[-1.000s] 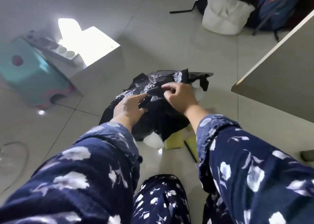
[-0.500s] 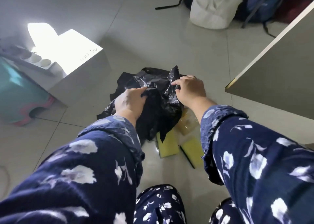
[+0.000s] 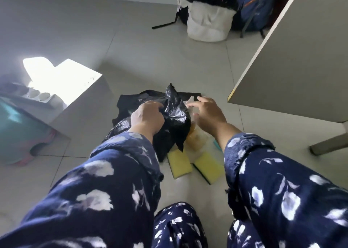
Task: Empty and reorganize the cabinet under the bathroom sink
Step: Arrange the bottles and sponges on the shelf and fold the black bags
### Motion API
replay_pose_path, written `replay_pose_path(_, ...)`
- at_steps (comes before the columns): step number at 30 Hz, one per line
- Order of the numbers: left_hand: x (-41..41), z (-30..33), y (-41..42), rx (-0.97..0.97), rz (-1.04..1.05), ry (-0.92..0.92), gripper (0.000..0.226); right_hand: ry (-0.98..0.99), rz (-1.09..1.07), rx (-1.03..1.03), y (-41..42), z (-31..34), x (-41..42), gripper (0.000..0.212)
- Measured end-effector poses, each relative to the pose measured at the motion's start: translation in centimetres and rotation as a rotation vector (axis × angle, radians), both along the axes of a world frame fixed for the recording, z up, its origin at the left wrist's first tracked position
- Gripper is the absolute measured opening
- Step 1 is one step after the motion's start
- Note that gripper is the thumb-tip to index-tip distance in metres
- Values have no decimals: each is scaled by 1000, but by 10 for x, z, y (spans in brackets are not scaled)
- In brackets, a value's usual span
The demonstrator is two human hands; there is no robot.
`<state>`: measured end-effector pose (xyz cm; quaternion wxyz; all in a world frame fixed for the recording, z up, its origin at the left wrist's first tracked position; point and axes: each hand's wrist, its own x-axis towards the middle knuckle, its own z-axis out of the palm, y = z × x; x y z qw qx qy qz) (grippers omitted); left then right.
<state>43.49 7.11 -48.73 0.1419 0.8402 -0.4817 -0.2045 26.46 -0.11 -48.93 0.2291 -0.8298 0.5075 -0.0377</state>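
Observation:
A crumpled black plastic bag [image 3: 174, 119] lies on the tiled floor in front of me. My left hand [image 3: 147, 116] grips the bag's left side and holds it bunched. My right hand [image 3: 208, 112] hovers just right of the bag with its fingers spread, holding nothing. Two yellow sponges [image 3: 178, 165] [image 3: 208, 167] lie on the floor below the bag. A clear pack with something amber in it [image 3: 196, 138] lies between the bag and my right wrist. A white spray nozzle [image 3: 190, 100] shows beyond my right fingers.
An open grey cabinet door [image 3: 293, 59] juts in at the right. A white box [image 3: 75, 97] and a teal stool [image 3: 20, 131] stand at the left. A white bag [image 3: 209, 21] and dark backpacks [image 3: 254, 6] sit by the far wall.
My right hand has let go of the black bag and opened beside it. The left hand keeps its grip, and the bag is more bunched. The view tilted down, showing more of the sponges.

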Motion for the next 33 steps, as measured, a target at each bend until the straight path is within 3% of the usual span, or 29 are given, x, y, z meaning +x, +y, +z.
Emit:
replay_pose_path(10,-79,26,19,-7,-107,76,40,-39,-143,53,36,29,-70,45)
replay_pose_path(17,-148,7,23,81,-277,127,36,-20,-318,121,57,17,-149,47)
replay_pose_path(22,-213,-21,17,101,-440,89,37,7,-472,152,70,-4,-226,34)
replay_pose_path(27,-269,-65,-1,235,-590,163,37,14,-702,266,88,-49,-286,37)
replay_pose_path(33,-318,-132,-55,163,-713,99,31,-2,-812,365,79,-122,-303,36)
